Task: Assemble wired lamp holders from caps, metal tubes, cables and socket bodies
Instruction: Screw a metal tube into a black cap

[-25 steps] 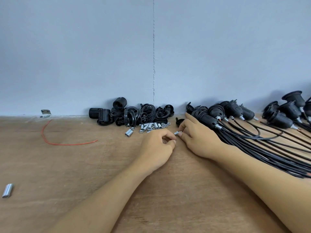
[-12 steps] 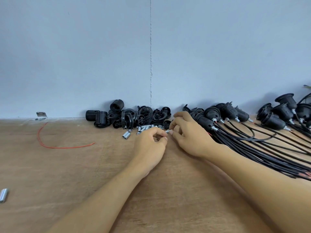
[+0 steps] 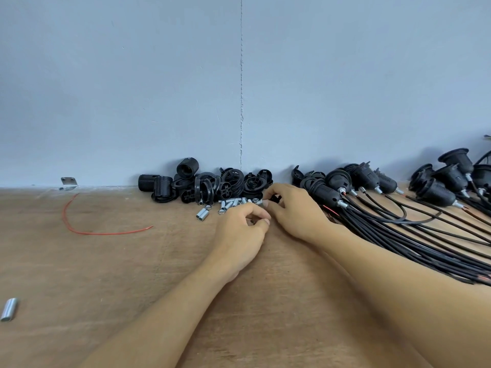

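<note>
1. The right hand (image 3: 295,211) rests on the wooden worktop (image 3: 106,274), its fingertips curled round a small black cap (image 3: 273,199) at the near edge of the parts heap
2. The left hand (image 3: 239,232) lies just beside it, fingers curled in and thumb against the forefinger; I cannot tell whether anything sits in that pinch
3. A scatter of short metal tubes (image 3: 231,203) lies just beyond the left hand's knuckles, in front of a heap of loose black socket bodies (image 3: 207,185) against the grey wall (image 3: 159,88)
4. To the right, wired lamp holders (image 3: 342,181) lie in a row, their black cables (image 3: 425,235) fanning across the worktop beside the right forearm
5. A red wire (image 3: 87,231) curves at the left, a metal bracket (image 3: 68,183) sits at the wall's foot, and one lone tube (image 3: 9,309) lies near the left edge
</note>
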Tool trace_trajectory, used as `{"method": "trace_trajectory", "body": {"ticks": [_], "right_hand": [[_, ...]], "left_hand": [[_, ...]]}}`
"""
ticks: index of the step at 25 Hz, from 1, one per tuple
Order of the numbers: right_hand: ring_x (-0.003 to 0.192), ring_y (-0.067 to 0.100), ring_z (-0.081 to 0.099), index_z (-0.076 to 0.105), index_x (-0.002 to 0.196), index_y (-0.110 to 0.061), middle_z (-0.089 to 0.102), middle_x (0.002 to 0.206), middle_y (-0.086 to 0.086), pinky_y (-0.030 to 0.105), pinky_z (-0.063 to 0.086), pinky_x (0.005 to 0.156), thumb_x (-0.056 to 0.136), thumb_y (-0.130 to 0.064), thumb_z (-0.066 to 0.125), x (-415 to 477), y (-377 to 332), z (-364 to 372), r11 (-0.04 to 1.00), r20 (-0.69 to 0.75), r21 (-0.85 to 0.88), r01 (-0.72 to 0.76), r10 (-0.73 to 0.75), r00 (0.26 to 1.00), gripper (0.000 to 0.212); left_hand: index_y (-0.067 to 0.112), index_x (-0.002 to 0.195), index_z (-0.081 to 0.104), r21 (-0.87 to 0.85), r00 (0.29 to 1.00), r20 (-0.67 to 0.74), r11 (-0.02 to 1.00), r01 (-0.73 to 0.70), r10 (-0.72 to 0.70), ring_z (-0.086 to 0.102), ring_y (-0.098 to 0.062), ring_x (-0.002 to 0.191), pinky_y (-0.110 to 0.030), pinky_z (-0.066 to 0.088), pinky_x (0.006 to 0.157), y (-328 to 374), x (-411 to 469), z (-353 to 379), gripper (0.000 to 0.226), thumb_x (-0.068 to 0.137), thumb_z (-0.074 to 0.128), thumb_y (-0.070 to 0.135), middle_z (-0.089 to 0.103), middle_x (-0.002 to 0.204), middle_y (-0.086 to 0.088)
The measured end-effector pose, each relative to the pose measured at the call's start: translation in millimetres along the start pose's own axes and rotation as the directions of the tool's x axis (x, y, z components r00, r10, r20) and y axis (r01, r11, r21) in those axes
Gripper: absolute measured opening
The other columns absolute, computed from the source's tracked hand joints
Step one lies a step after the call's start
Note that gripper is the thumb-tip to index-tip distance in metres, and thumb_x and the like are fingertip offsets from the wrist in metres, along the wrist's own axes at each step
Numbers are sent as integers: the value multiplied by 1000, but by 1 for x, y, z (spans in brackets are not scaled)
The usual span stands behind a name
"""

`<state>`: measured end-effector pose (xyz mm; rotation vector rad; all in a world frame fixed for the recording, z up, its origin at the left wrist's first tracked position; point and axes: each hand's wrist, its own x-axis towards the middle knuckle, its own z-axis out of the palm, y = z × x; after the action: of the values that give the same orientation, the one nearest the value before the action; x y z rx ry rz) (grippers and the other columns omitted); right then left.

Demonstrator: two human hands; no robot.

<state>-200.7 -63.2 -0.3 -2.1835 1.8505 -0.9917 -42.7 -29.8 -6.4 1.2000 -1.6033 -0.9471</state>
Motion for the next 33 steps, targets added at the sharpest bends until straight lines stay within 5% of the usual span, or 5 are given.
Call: {"method": "trace_trajectory", "body": {"ticks": [9, 13, 18, 27, 33], "right_hand": [[64, 2, 62, 62, 91, -26, 69, 73, -7, 12, 41, 63, 96, -23, 64, -23, 2, -13, 928, -112, 328, -178, 225, 968, 6], [60, 11, 60, 64, 96, -13, 69, 67, 0, 23, 49, 58, 99, -16, 62, -43, -6, -22, 678, 140, 691, -252, 217, 966, 5], [62, 14, 59, 66, 100, -4, 67, 74, 9, 26, 53, 58, 96, -11, 64, -54, -8, -26, 463, 215, 836, -294, 216, 952, 8], [66, 17, 68, 75, 92, -17, 74, 78, 5, 23, 56, 64, 86, -4, 76, -56, -3, -29, 677, 91, 717, -168, 148, 985, 14], [74, 24, 74, 76, 93, -19, 76, 81, 3, 40, 61, 78, 85, -8, 78, -55, 0, -26, 791, 12, 599, -123, 145, 989, 14]], "left_hand": [[32, 93, 70, -10, 1000, -4, 1000, -16, 16, 65, -17, 70, -28, 56, 70, -2, 0, 1, 22, 89, 71, 11, 70, 88, 11], [40, 116, 61, -19, 997, 69, 999, -36, 37, 65, -6, 81, -22, 52, 79, -3, 0, 0, 42, 84, 82, 23, 70, 103, 17], [42, 109, 70, -53, 985, 139, 994, -96, 103, 64, 7, 73, -12, 45, 74, -3, -3, -2, 35, 82, 85, 25, 75, 81, 19], [32, 113, 74, 64, 990, -72, 991, -117, 122, 68, 4, 84, -28, 53, 86, -10, 0, -3, 41, 75, 88, 23, 76, 85, 20], [21, 128, 70, 70, 985, -5, 982, -173, 174, 68, 11, 88, -4, 49, 79, -14, 1, 0, 55, 78, 84, 3, 74, 96, 18]]}}
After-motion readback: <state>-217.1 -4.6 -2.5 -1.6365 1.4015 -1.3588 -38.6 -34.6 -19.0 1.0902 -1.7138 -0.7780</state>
